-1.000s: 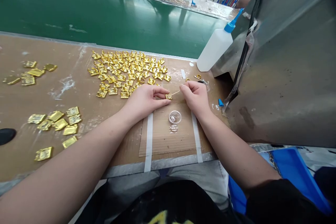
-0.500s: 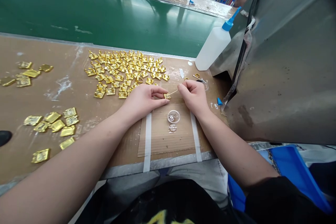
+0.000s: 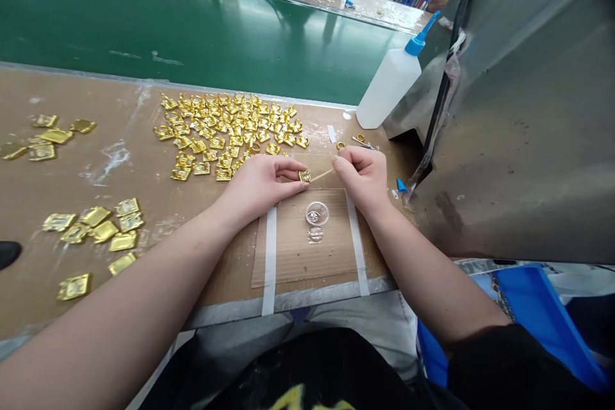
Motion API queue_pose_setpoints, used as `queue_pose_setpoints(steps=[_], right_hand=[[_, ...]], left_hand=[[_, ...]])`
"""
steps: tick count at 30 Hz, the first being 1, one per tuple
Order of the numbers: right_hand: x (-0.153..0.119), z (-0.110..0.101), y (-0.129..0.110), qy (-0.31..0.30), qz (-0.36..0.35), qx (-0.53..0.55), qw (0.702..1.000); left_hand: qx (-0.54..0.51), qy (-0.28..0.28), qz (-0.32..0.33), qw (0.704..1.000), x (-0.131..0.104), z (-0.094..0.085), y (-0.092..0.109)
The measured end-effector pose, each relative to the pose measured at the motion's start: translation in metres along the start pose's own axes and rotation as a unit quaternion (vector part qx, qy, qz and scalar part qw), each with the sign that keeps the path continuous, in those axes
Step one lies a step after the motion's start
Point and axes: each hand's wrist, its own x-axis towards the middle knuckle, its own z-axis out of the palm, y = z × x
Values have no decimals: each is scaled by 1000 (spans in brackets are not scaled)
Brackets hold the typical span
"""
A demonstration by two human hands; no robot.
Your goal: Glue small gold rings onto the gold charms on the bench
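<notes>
Between thumb and fingers, my left hand (image 3: pixel 262 186) grips a small gold square piece (image 3: pixel 304 176) over the upper edge of a cardboard pad (image 3: pixel 331 262). My right hand (image 3: pixel 364 178) is closed around a thin pale stick (image 3: pixel 321 175), whose free end points left at the gold piece; whether the two touch is too small to tell. On the pad below lies a small round clear dish (image 3: pixel 317 213), with a clear disc-like piece (image 3: pixel 316 234) just under it. Many gold pieces with ring loops (image 3: pixel 230 118) lie in a cluster beyond my left hand.
Flat gold pieces (image 3: pixel 103 230) lie to the left. A white squeeze bottle with blue nozzle (image 3: pixel 389 86) stands at the back right, before a metal panel (image 3: pixel 523 109). Gold rings (image 3: pixel 341 145) and a blue cap (image 3: pixel 401 185) lie nearby. Another person's hands show beyond the green belt (image 3: pixel 192 25).
My right hand has moved slightly right, away from the gold piece, and more of the stick shows. My left hand stays nearly still, holding the piece.
</notes>
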Motion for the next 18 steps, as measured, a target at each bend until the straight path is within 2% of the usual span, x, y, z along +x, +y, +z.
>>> queue_pose_setpoints(steps=[4, 7, 13, 18], right_hand=[[-3, -9, -9, -155, -93, -5, 984], [-5, -11, -13, -227, -127, -64, 963], [-5, -10, -15, -271, -112, -127, 948], [-5, -12, -16, -275, -97, -148, 945]], left_hand=[[-20, -9, 1, 1000, 1, 0, -3], [-22, -12, 2, 1000, 1, 0, -4], [-17, -15, 2, 1000, 0, 0, -1], [-23, -15, -1, 1000, -1, 0, -1]])
